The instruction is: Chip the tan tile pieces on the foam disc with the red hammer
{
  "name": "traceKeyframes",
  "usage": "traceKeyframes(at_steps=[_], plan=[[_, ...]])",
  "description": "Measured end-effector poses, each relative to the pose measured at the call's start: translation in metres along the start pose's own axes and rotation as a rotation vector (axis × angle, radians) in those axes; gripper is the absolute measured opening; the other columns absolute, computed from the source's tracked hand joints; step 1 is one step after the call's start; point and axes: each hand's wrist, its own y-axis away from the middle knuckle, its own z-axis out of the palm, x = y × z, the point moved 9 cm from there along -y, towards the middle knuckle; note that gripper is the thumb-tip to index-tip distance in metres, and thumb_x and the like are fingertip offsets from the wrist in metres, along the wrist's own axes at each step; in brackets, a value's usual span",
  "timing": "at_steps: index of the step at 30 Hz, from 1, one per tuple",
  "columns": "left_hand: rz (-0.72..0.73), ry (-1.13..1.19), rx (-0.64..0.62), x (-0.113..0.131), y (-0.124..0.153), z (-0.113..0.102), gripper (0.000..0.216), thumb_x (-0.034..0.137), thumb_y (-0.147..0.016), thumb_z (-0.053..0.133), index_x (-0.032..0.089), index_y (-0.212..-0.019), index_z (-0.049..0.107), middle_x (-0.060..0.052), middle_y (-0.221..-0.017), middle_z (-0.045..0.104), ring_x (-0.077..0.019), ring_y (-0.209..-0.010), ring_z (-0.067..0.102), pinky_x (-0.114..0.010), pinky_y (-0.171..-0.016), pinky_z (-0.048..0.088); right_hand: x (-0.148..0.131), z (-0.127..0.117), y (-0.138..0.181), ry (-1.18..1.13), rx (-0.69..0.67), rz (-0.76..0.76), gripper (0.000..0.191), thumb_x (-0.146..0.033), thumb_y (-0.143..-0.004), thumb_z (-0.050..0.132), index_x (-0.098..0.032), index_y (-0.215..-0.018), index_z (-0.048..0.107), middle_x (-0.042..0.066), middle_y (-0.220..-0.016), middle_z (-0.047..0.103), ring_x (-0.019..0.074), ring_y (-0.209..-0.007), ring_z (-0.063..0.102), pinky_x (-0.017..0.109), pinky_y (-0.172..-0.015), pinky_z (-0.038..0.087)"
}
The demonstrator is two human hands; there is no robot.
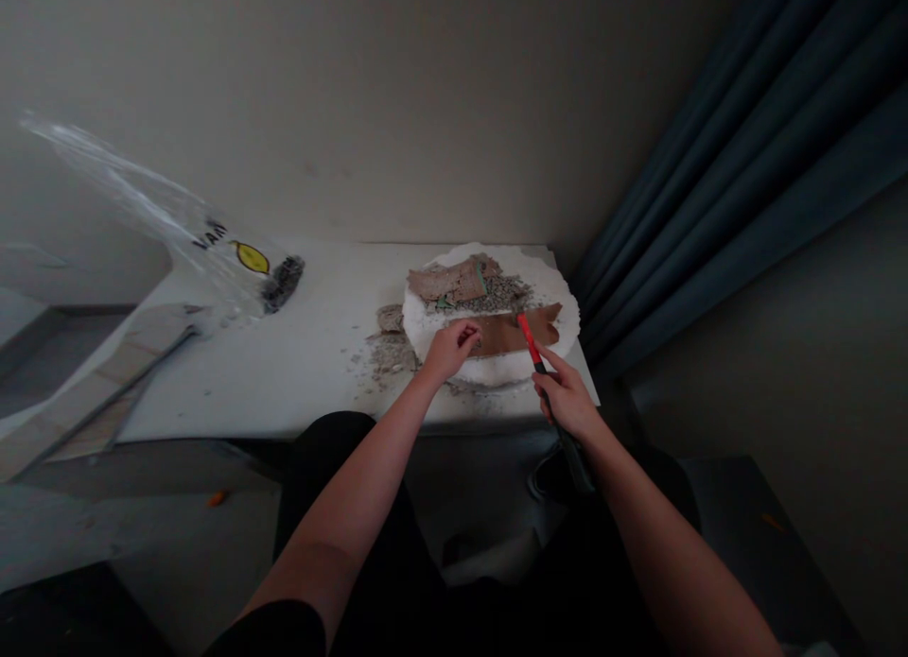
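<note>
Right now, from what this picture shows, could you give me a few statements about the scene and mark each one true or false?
1. The right hand grips a red-and-black tool. True.
2. The left hand hangs beside the table, touching nothing. False: it rests on the round white block, with its fingertips at a brown piece.
3. A clear plastic bag sits over the left part of the table. True.
4. The curtain on the right is bright yellow. False: it is dark blue.
5. The top of the block is clean and bare. False: brown pieces and grey rubble lie on it.
</note>
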Motion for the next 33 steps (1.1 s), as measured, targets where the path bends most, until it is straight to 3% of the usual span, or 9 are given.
traceKeyframes(at_steps=[27,33], plan=[[0.026,-0.056,-0.021,0.003,0.003,0.007,0.013,0.022,-0.086,0.061,0.019,-0.099,0.063,-0.002,-0.086,0.070,-0.0135,-0.077,0.065,-0.028,-0.074,0.054,-0.002,0.001,-0.001,0.008,-0.006,-0.022,0.074,-0.029,-0.082,0.056,-0.021,-0.154,0.039,-0.011,-0.060,0.046,0.0070,-0.031,0.039,0.020,-0.028,0.029],[0.004,-0.033,-0.006,0.000,0.005,0.007,0.032,0.021,-0.083,0.064,0.020,-0.113,0.053,0.000,-0.085,0.069,-0.0113,-0.067,0.062,-0.026,-0.068,0.051,-0.019,0.005,0.015,-0.044,-0.073,-0.065,0.074,-0.033,-0.084,0.058,-0.022,-0.154,0.038,-0.010,-0.063,0.049,0.0064,-0.032,0.040,0.020,-0.029,0.029]])
